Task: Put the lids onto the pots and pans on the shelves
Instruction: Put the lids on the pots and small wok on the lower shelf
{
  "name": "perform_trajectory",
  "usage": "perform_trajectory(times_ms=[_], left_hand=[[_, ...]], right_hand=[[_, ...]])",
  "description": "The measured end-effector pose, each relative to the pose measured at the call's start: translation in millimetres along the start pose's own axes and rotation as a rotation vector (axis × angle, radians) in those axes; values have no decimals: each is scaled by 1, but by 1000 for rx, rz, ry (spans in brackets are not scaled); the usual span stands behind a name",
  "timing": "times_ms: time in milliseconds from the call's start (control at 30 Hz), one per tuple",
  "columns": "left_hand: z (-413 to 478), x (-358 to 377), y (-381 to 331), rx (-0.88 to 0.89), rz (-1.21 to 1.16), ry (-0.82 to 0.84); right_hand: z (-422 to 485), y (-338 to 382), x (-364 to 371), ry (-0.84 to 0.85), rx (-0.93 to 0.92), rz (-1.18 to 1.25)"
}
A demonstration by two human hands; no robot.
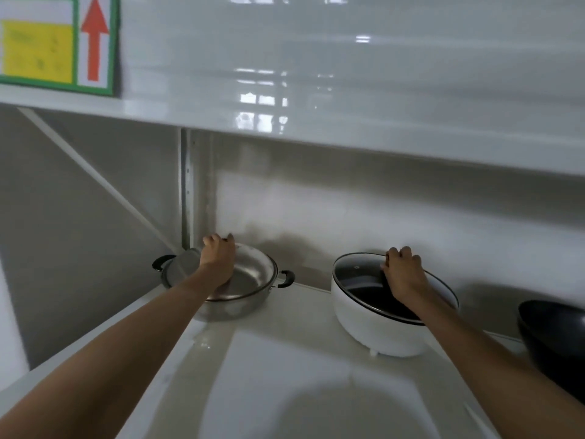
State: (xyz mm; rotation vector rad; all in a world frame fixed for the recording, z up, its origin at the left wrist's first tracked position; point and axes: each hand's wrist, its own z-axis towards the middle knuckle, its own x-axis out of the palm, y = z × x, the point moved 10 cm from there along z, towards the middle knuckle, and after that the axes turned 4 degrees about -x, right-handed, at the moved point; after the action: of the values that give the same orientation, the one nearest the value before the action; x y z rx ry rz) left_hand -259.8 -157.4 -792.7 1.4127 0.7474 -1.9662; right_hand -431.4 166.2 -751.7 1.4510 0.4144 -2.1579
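Two hands | left hand [218, 258] fingers grip steel lid [240, 274] | right hand [403, 274] fingers grip glass lid [364, 280] | sign [38, 49] unreadable

Glossy white shelves [316, 391] against a grey wall [380, 210].

We see the left hand [218, 259] closed on the lid [250, 274] over the steel pan [228, 308] at the shelf [285, 375] corner, while the right hand [403, 274] grips the knob of the glass lid [357, 280] sitting on the white pot [373, 331]; a dark pan [554, 337] stands just beside it at the right edge
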Motion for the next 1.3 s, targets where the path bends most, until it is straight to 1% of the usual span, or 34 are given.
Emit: perform_trajectory(times_ms=[133, 300, 467, 633, 733, 833, 1000, 1100, 1200, 1300], left_hand=[[-14, -14, -3, -20, 5, 24], [-43, -25, -22, 40, -13, 87], [-90, -41, -43, 96, -82, 140], [-139, -60, -73, 184, -85, 174], [-173, -74, -99, 245, -59, 233], [-207, -88, -136, 357, -12, 259], [-273, -116, -206, 511, -23, 314], [-321, -133, -262, 607, -47, 358], [-365, -152, -330, 713, -69, 358], [-411, -162, -390, 797, -98, 380]], right_hand=[[-10, 3, -6, 23, 60, 73], [-32, 14, -16, 20, 29, 105], [-50, 25, -33, 34, 2, 138], [-95, 39, -48, 138, -119, 218], [-128, 31, -57, 216, -127, 215], [-160, 4, -68, 286, -73, 184], [-212, -67, -101, 279, 0, 146], [-241, -118, -125, 289, 60, 126], [-269, -170, -147, 294, 122, 109], [-300, -222, -155, 314, 172, 93]])
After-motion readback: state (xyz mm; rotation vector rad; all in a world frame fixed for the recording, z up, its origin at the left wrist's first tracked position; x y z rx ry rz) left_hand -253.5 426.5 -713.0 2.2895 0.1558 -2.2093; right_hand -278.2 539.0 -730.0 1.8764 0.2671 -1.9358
